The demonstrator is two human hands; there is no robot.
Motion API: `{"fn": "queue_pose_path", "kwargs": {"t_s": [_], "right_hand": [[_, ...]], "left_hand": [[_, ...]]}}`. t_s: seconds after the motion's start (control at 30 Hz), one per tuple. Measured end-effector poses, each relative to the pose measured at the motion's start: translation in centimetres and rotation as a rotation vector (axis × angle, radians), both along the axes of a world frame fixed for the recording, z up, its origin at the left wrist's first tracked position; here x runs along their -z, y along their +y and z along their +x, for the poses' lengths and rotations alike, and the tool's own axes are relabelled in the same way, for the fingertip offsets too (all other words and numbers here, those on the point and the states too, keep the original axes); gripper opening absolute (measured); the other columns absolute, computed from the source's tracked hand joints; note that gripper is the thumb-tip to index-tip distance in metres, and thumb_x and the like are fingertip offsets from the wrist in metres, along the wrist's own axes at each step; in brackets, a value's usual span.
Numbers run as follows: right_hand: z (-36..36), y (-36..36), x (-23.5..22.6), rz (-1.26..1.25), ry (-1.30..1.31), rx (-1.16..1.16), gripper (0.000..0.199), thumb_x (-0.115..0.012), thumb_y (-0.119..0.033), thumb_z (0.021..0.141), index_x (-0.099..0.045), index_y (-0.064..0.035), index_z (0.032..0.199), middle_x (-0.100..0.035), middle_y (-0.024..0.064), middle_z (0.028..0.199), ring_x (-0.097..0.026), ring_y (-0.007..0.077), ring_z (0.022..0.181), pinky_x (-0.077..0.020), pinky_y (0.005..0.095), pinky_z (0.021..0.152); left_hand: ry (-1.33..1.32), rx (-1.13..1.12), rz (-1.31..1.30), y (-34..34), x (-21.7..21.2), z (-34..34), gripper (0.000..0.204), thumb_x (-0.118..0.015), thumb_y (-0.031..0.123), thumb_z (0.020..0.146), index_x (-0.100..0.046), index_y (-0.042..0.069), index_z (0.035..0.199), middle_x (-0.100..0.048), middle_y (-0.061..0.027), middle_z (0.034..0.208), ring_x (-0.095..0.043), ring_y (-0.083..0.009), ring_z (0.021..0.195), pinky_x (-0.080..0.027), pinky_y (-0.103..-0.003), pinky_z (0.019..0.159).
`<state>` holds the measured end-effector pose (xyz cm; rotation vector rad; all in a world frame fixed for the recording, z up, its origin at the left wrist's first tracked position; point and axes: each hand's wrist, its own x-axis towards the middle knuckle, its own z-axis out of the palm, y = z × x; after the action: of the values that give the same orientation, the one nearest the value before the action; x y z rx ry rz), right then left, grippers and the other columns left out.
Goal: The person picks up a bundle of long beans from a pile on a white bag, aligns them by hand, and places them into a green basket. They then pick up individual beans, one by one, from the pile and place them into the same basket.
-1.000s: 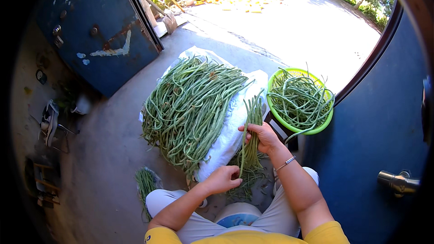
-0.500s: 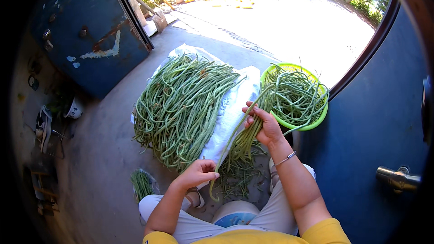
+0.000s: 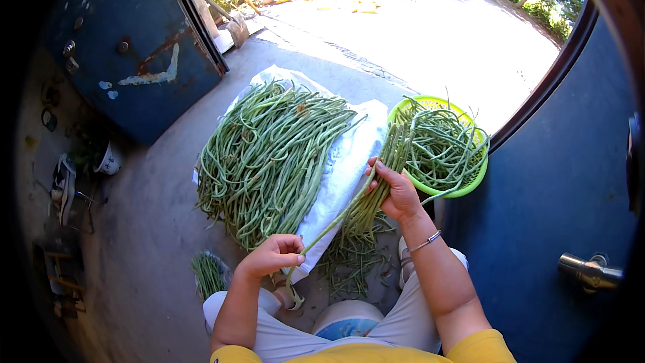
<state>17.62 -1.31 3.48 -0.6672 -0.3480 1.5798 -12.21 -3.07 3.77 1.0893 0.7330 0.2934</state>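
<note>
My right hand (image 3: pixel 398 193) is closed around a bunch of long green beans (image 3: pixel 367 214), which hang down over bean scraps. Pinched in my left hand (image 3: pixel 277 254) is the lower part of a single long bean (image 3: pixel 330 227), stretched slantwise up to the right hand; its tip curls below my left fingers. To the left, a big heap of long beans (image 3: pixel 269 154) lies on a white sack (image 3: pixel 366 140). Beyond my right hand stands a lime-green basket (image 3: pixel 482 173) with more long beans in it.
Short bean pieces (image 3: pixel 356 265) litter the floor between my feet. A small bundle of greens (image 3: pixel 209 275) lies left of my knee. Blue metal doors (image 3: pixel 144 47) flank the doorway, the right one with a handle (image 3: pixel 591 271). A shovel (image 3: pixel 237 29) leans by the left door.
My left hand has moved left and slightly up along with the single bean, which now runs straighter between my hands. My right hand has barely shifted.
</note>
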Motion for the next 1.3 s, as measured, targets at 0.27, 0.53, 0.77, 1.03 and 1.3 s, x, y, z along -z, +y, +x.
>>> {"fn": "queue_pose_path", "kwargs": {"t_s": [0.27, 0.53, 0.77, 1.03, 1.3], "right_hand": [[-0.3, 0.0, -0.2, -0.046, -0.086, 0.013, 0.018, -0.06, -0.018, 0.085, -0.056, -0.0056, 0.098, -0.06, 0.0036, 0.08, -0.055, 0.01, 0.059, -0.0488, 0.0295, 0.059], [-1.1, -0.3, -0.5, -0.075, -0.145, -0.092, 0.018, -0.061, -0.018, 0.084, -0.057, -0.0051, 0.096, -0.06, 0.0029, 0.078, -0.053, 0.0101, 0.057, -0.0471, 0.029, 0.057], [-2.1, -0.3, 0.3, -0.115, -0.18, -0.066, 0.019, -0.061, -0.016, 0.084, -0.056, -0.0035, 0.096, -0.059, 0.0042, 0.078, -0.052, 0.0091, 0.057, -0.047, 0.0262, 0.054], [-3.4, -0.2, 0.6, -0.16, -0.212, -0.058, 0.018, -0.068, -0.013, 0.078, -0.055, -0.0046, 0.088, -0.061, 0.0071, 0.075, -0.053, 0.0103, 0.054, -0.0448, 0.0229, 0.048], [-4.2, -0.4, 0.5, -0.151, -0.272, -0.082, 0.02, -0.068, -0.012, 0.078, -0.053, -0.0048, 0.09, -0.06, 0.0075, 0.073, -0.052, 0.0102, 0.052, -0.0438, 0.0216, 0.046]], "left_hand": [[0.035, 0.019, 0.025, 0.8, 0.7, -0.6, 0.01, -0.064, 0.008, 0.077, -0.059, 0.004, 0.085, -0.059, 0.0021, 0.078, -0.053, -0.0045, 0.072, -0.042, -0.019, 0.065], [0.081, 0.22, 0.029, 0.6, 2.1, 0.5, 0.017, -0.062, 0.007, 0.078, -0.059, 0.001, 0.094, -0.059, 0.0008, 0.084, -0.053, -0.0055, 0.077, -0.044, -0.021, 0.071], [0.014, 0.208, -0.035, -0.3, 1.7, 2.5, 0.03, -0.063, 0.009, 0.079, -0.055, 0.001, 0.106, -0.059, -0.0001, 0.087, -0.054, -0.0064, 0.079, -0.044, -0.022, 0.073], [0.032, 0.03, 0.093, 0.1, 1.3, 4.6, 0.037, -0.062, 0.015, 0.082, -0.051, 0.002, 0.114, -0.058, 0.0013, 0.078, -0.052, -0.0027, 0.069, -0.036, -0.017, 0.057], [0.157, -0.141, 0.284, -0.4, 1.3, 6.8, 0.019, -0.054, 0.014, 0.087, -0.058, -0.001, 0.099, -0.06, -0.0025, 0.077, -0.055, -0.0058, 0.071, -0.043, -0.021, 0.062]]}}
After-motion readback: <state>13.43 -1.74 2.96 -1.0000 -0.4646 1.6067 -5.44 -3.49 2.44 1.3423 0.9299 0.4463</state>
